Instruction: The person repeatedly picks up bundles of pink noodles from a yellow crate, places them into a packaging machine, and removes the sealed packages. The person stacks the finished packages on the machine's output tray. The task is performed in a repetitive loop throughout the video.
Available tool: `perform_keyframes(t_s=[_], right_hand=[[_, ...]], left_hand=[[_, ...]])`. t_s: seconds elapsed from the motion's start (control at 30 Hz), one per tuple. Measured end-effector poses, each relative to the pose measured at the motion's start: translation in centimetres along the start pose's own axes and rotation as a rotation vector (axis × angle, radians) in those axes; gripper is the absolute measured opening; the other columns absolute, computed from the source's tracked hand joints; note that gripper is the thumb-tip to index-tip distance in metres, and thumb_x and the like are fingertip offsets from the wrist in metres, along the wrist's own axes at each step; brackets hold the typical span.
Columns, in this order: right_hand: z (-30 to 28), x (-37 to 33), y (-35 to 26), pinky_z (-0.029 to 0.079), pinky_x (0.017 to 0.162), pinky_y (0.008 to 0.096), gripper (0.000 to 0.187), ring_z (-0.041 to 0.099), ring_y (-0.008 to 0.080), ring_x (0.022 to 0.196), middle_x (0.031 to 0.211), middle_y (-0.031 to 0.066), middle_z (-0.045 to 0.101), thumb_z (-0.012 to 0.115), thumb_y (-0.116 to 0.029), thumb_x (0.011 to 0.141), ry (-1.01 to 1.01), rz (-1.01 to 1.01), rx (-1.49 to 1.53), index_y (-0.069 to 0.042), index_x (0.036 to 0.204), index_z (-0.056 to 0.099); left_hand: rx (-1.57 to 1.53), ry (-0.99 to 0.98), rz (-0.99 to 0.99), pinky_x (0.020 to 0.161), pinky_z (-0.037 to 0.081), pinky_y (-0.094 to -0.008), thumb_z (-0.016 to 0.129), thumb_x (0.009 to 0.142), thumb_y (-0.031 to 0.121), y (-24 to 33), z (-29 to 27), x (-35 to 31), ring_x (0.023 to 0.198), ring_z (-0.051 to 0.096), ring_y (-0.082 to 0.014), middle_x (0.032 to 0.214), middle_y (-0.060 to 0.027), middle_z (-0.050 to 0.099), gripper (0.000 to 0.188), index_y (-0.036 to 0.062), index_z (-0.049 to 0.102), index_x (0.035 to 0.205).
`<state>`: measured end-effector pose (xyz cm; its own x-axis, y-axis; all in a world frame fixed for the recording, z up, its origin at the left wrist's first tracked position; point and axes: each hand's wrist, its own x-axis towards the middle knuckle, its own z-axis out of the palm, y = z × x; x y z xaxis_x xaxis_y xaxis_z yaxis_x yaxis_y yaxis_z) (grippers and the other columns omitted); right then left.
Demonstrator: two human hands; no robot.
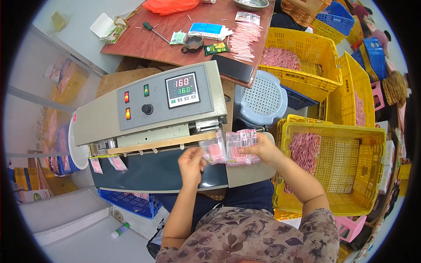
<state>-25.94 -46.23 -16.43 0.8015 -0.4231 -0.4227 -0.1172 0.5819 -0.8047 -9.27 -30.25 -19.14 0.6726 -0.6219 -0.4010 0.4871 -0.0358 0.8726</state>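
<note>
In front of me stands a grey band sealing machine (151,87) with a lit display, knob and lamps. My left hand (191,164) is closed, fingertips pinched at the edge of a clear and pink packet (214,151), slightly blurred, whose top meets the right end of the sealing slot. Just right of it, my right hand (261,149) grips a small stack of pink-striped packets (239,142), thumb on top. At the machine's left end, two pink packets (117,162) hang from the band. What fills the packets is hard to make out.
Behind the machine, a red table (175,17) bears a screwdriver (155,31), a phone (232,68) and pink-white sticks (245,40). To the right are a grey-blue stool (261,97) and a yellow crate (333,206) holding pink packets. A blue basket (127,204) sits below left.
</note>
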Motion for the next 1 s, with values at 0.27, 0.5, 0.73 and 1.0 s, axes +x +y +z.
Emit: perform_keyframes(t_s=[0.27,0.5,0.73,1.0], right_hand=[[0.9,0.4,-1.2,0.048,0.075,0.0251,0.034,0.059,0.0099,0.083,0.094,0.0048,0.062,0.068,-0.001,0.072,-0.051,-0.026,-0.085,-0.001,0.104,0.055],[1.3,1.0,-0.4,0.046,0.064,0.0216,0.017,0.055,0.0056,0.070,0.079,0.0007,0.061,0.065,-0.010,0.077,0.018,-0.180,-0.209,-0.001,0.091,0.060],[2.1,1.7,-0.2,0.045,0.062,0.0210,0.017,0.053,0.0046,0.069,0.080,-0.0008,0.058,0.059,-0.014,0.082,0.133,-0.146,-0.126,-0.001,0.094,0.057],[0.4,1.1,0.4,0.044,0.057,0.0208,0.015,0.052,0.0045,0.064,0.076,-0.0001,0.059,0.061,-0.014,0.080,0.145,-0.071,-0.075,-0.002,0.089,0.058]], left_hand=[[0.244,-0.016,0.287,0.047,0.033,-0.0157,0.061,0.080,0.005,-0.5,3.4,-2.5,0.054,0.042,-0.0017,0.067,0.0022,0.051,0.014,-0.0011,0.056,0.092],[0.275,-0.244,0.193,0.048,0.034,-0.0148,0.061,0.080,0.003,-1.6,4.6,-1.3,0.057,0.045,-0.0005,0.070,0.0013,0.057,0.006,-0.0011,0.060,0.084],[-0.022,-0.184,-0.133,0.041,0.030,-0.0150,0.061,0.080,0.005,-0.3,4.0,-0.7,0.049,0.043,-0.0035,0.064,0.0008,0.054,0.008,-0.0015,0.060,0.085],[0.022,0.093,0.084,0.037,0.028,-0.0172,0.059,0.080,0.003,0.6,-0.3,0.2,0.044,0.040,-0.0048,0.065,-0.0019,0.053,0.008,-0.0029,0.058,0.085]])
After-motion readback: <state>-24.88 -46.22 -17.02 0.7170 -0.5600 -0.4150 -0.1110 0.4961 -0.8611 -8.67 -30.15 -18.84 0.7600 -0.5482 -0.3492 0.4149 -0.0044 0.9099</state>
